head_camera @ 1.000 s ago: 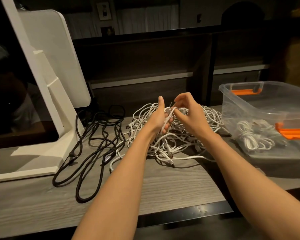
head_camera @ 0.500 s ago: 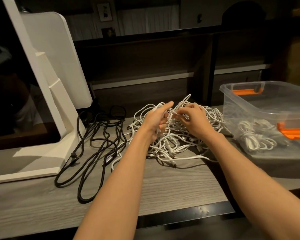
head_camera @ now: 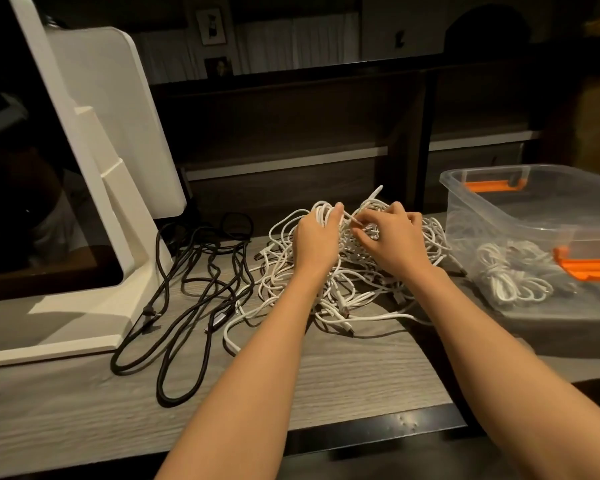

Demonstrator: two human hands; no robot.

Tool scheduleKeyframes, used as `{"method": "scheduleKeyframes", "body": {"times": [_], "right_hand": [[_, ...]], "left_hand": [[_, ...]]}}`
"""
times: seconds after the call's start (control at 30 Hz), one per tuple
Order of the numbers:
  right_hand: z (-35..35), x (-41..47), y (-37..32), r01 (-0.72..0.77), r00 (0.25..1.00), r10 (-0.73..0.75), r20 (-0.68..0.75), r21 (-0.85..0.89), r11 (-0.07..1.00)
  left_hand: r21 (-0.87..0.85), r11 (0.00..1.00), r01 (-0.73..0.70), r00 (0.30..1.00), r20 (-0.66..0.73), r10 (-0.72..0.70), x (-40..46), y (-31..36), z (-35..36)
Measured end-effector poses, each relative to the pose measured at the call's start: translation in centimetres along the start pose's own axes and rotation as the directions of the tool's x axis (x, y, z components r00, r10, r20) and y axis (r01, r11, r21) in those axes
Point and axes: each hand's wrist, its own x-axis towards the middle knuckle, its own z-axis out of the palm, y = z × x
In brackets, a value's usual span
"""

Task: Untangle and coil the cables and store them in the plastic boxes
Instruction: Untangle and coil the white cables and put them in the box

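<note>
A tangled heap of white cables (head_camera: pixel 354 292) lies in the middle of the grey wooden table. My left hand (head_camera: pixel 317 239) is on top of the heap, its fingers curled round several white strands. My right hand (head_camera: pixel 394 239) is beside it to the right and pinches a white cable near its plug end between fingers and thumb. A clear plastic box (head_camera: pixel 534 202) with orange latches stands at the right. Inside it lies a coiled white cable (head_camera: pixel 510 278).
Loose black cables (head_camera: pixel 187 289) sprawl on the table left of the white heap. A large white stand with a dark screen (head_camera: pixel 94 188) fills the left side. A dark shelf unit rises behind the table. The table's front edge (head_camera: pixel 361 427) is near me.
Both hands have sunk from a raised position down onto the top of the white heap. The strand they held up between them has come down with them.
</note>
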Motion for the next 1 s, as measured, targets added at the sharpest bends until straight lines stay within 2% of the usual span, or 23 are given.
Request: {"method": "scheduleKeyframes", "body": {"times": [0.13,0.27,0.37,0.5,0.63,0.87,1.0], "right_hand": [[0.4,-0.2,-0.1,-0.093,0.988,0.087,0.128,0.042,0.995],[0.4,-0.2,0.0,-0.136,0.977,0.119,0.176,0.083,0.987],[0.2,-0.2,0.1,-0.155,0.972,0.135,0.190,0.097,0.983],[0.2,0.0,0.2,-0.189,0.964,0.155,0.216,0.147,0.971],[0.3,0.2,0.6,-0.237,0.960,0.193,0.202,0.224,0.945],[1.0,0.1,0.8,-0.163,0.985,0.150,0.082,0.176,0.971],[0.8,0.1,0.8,-0.181,0.983,0.175,0.050,0.166,0.969]], "left_hand": [[-0.041,0.999,-0.016,1.000,-0.027,0.015,-0.2,-0.3,0.3],[-0.109,0.994,0.008,1.000,-0.002,-0.008,-0.1,-0.3,0.5],[-0.200,0.978,0.061,0.997,0.061,-0.050,-0.1,-0.2,0.3],[-0.353,0.933,0.067,0.986,0.166,-0.008,-0.6,0.5,-0.2],[-0.511,0.842,0.174,0.972,0.227,-0.063,-0.6,0.8,-0.4],[-0.616,0.724,0.309,0.951,0.197,-0.238,0.2,0.7,-1.0],[-0.579,0.642,0.503,0.862,0.385,-0.329,0.2,1.1,-1.3]]}}
